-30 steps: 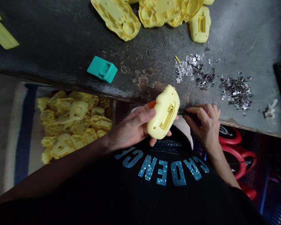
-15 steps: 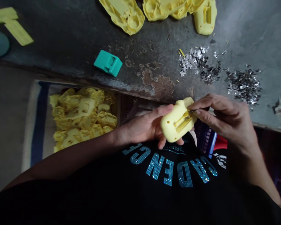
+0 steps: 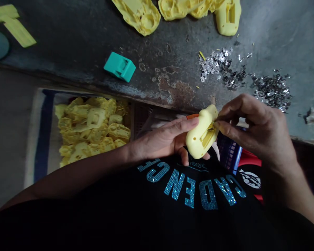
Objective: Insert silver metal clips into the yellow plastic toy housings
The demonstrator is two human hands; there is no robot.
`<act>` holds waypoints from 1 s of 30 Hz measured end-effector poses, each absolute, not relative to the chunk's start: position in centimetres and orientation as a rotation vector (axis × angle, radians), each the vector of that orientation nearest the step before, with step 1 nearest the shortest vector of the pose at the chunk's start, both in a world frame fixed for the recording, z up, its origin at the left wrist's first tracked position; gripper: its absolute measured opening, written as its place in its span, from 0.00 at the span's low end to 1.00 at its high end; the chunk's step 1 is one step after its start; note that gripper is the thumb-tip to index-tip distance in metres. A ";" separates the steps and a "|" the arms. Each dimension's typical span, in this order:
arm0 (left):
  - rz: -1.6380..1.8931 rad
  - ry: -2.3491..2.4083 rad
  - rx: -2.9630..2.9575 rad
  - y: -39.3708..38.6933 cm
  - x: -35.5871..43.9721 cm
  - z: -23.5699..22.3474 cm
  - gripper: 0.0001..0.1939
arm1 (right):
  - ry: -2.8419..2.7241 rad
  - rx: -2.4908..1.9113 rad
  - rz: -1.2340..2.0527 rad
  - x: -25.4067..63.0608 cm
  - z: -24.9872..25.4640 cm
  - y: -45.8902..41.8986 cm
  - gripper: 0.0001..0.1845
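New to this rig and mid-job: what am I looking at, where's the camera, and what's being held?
There's no machine here: one camera worn on a person's head looks down at their bare hands. The left hand cradles a yellow moulded plastic shell, and the right hand pinches at a slot in it; what those fingers grip is too small to tell. On the dark, worn bench lie more yellow shells, a teal plastic piece and heaps of small silver metal bits. More yellow parts are heaped at lower left.
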State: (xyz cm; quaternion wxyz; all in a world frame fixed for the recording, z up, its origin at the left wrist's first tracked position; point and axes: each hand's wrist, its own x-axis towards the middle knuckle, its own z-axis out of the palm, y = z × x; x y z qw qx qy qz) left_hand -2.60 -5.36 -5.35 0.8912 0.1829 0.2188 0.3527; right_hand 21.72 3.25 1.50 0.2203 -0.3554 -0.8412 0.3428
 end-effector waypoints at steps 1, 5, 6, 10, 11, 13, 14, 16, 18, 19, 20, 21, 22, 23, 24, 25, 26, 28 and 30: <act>0.739 0.455 0.376 -5.4 -2.6 -5.3 0.33 | -2.334 -0.986 0.934 21.7 1.6 3.2 0.07; 0.756 0.503 0.396 -5.5 -2.4 -4.9 0.32 | -2.344 -1.014 0.919 21.4 1.7 2.9 0.07; 0.760 0.512 0.405 -5.5 -2.4 -4.9 0.32 | -2.342 -1.022 0.922 21.3 1.7 2.8 0.07; 0.772 0.505 0.408 -5.6 -2.4 -5.0 0.32 | -2.336 -1.048 0.898 21.1 1.6 2.7 0.07; 0.771 0.499 0.398 -5.6 -2.4 -5.1 0.32 | -2.336 -1.052 0.881 21.1 1.6 2.7 0.07; 0.766 0.477 0.371 -5.6 -2.4 -5.4 0.31 | -2.325 -1.059 0.848 21.1 1.5 2.6 0.08; 0.758 0.469 0.360 -5.5 -2.4 -5.5 0.31 | -2.309 -1.064 0.837 21.2 1.3 2.4 0.08; 0.744 0.447 0.349 -5.4 -2.4 -5.7 0.33 | -2.262 -1.067 0.828 21.4 1.0 2.0 0.08; 0.733 0.425 0.342 -5.3 -2.4 -6.0 0.36 | -2.208 -1.069 0.840 21.6 0.7 1.5 0.08; 0.730 0.415 0.338 -5.3 -2.4 -6.1 0.38 | -2.183 -1.070 0.850 21.7 0.5 1.3 0.07; 0.729 0.406 0.335 -5.2 -2.4 -6.1 0.39 | -2.165 -1.070 0.858 21.8 0.3 1.2 0.06; 0.728 0.403 0.335 -5.2 -2.3 -6.1 0.40 | -2.153 -1.069 0.857 21.9 0.1 1.2 0.05; 0.727 0.405 0.338 -5.3 -2.3 -6.1 0.40 | -2.147 -1.056 0.847 22.0 -0.1 1.4 0.05; 0.734 0.407 0.348 -5.3 -2.3 -6.1 0.41 | -2.151 -1.033 0.837 22.1 -0.2 1.6 0.05; 0.748 0.417 0.360 -5.4 -2.3 -6.0 0.42 | -2.168 -1.002 0.832 22.1 -0.3 2.0 0.07; 0.766 0.432 0.374 -5.5 -2.2 -5.9 0.43 | -2.197 -0.972 0.837 22.1 -0.3 2.5 0.10; 0.786 0.459 0.389 -5.6 -2.2 -5.8 0.44 | -2.238 -0.945 0.856 22.0 -0.3 3.0 0.14; 0.817 0.539 0.417 -5.9 -2.1 -5.4 0.46 | -2.337 -0.898 0.914 21.8 -0.2 3.9 0.20; 0.842 0.635 0.452 -6.2 -2.1 -5.0 0.49 | -2.433 -0.856 0.897 21.4 0.0 4.3 0.21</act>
